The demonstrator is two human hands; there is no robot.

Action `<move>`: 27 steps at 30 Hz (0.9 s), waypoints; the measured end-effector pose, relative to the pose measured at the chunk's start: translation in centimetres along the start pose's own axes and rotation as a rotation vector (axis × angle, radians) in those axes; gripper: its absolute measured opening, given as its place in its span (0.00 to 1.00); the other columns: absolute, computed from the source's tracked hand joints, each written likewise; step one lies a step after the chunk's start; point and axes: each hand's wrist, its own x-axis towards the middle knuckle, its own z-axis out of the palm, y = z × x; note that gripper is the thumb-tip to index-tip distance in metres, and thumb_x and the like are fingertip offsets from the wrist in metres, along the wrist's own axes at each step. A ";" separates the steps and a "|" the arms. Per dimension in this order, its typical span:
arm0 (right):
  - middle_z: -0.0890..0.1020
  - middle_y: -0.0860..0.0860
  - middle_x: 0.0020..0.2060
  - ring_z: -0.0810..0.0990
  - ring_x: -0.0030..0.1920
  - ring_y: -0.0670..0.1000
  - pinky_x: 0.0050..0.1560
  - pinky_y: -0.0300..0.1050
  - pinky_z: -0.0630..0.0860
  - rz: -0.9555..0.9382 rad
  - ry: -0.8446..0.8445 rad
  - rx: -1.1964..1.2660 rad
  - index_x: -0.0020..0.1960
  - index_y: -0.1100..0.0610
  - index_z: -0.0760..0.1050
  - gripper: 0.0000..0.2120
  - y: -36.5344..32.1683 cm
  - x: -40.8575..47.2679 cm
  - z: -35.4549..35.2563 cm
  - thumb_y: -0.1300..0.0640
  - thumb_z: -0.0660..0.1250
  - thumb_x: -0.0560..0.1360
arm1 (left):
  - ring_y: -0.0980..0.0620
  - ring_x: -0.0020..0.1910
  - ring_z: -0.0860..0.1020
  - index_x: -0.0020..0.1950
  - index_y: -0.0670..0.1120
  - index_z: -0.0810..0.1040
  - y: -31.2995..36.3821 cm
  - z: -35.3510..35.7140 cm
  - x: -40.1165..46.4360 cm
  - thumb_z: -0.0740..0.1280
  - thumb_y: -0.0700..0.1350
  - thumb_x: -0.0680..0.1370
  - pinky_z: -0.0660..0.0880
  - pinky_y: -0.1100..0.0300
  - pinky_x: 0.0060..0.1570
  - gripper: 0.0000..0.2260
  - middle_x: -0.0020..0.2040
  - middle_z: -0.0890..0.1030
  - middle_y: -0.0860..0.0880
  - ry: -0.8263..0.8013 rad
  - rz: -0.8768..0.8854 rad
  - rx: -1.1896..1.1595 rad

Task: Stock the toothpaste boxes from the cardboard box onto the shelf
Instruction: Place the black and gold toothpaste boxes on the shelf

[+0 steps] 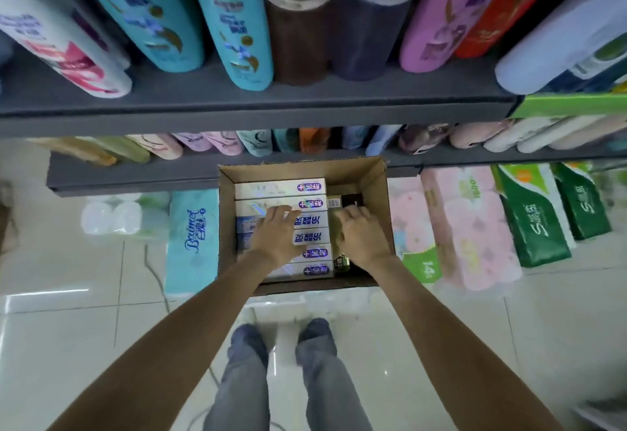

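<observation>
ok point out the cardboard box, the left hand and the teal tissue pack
cardboard box (380, 193), head view, bare inner right wall
left hand (273, 235), head view, back of the hand
teal tissue pack (193, 237), head view, printed top face

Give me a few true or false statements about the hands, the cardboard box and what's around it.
1. Both hands are inside the cardboard box. True.
2. The left hand rests on the toothpaste boxes. True.
3. The cardboard box sits on the upper shelf. False: it stands on the floor.
4. The right hand holds a shampoo bottle. False: it is down among the boxes.
5. Shampoo bottles stand on the shelf above. True.
</observation>
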 end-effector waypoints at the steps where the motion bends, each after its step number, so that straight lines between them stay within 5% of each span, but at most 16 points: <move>1: 0.71 0.55 0.65 0.67 0.65 0.56 0.65 0.51 0.66 -0.004 -0.037 -0.015 0.69 0.57 0.66 0.22 0.4 1.3 0.8 0.58 0.63 0.75 | 0.47 0.74 0.52 0.75 0.51 0.57 -0.2 1.0 0.5 0.66 0.61 0.73 0.56 0.47 0.70 0.35 0.75 0.56 0.48 -0.010 -0.019 0.003; 9: 0.60 0.54 0.74 0.55 0.74 0.55 0.75 0.53 0.50 0.058 -0.205 -0.014 0.75 0.57 0.55 0.31 3.1 9.1 4.7 0.53 0.63 0.76 | 0.42 0.75 0.35 0.77 0.49 0.38 -2.2 6.1 1.9 0.63 0.68 0.71 0.45 0.41 0.72 0.48 0.76 0.33 0.45 -0.044 -0.037 0.210; 15: 0.69 0.56 0.65 0.67 0.65 0.57 0.64 0.51 0.65 0.076 -0.109 -0.109 0.67 0.58 0.63 0.22 1.7 6.9 3.8 0.60 0.63 0.74 | 0.42 0.74 0.33 0.77 0.48 0.38 -2.0 6.0 2.1 0.65 0.66 0.71 0.44 0.40 0.73 0.48 0.75 0.31 0.45 -0.074 -0.048 0.206; 20: 0.71 0.56 0.63 0.68 0.64 0.57 0.62 0.51 0.65 0.034 0.045 -0.167 0.66 0.58 0.64 0.21 0.5 2.6 1.4 0.63 0.61 0.74 | 0.42 0.75 0.36 0.77 0.48 0.42 -1.1 5.8 1.7 0.63 0.67 0.71 0.41 0.41 0.72 0.46 0.77 0.36 0.46 -0.038 -0.082 0.105; 24: 0.73 0.57 0.62 0.73 0.61 0.57 0.55 0.53 0.72 0.022 0.114 -0.169 0.66 0.59 0.68 0.27 0.4 -1.2 1.8 0.62 0.69 0.68 | 0.47 0.76 0.50 0.77 0.46 0.53 1.3 5.4 2.2 0.68 0.62 0.71 0.49 0.50 0.75 0.41 0.77 0.53 0.46 0.248 0.072 -0.243; 27: 0.80 0.58 0.51 0.80 0.46 0.59 0.43 0.50 0.77 0.021 0.275 -0.158 0.56 0.61 0.77 0.26 0.7 -2.7 2.6 0.66 0.74 0.58 | 0.48 0.75 0.54 0.77 0.46 0.52 3.8 4.5 3.8 0.75 0.50 0.69 0.53 0.56 0.73 0.44 0.76 0.56 0.46 0.103 0.186 -0.509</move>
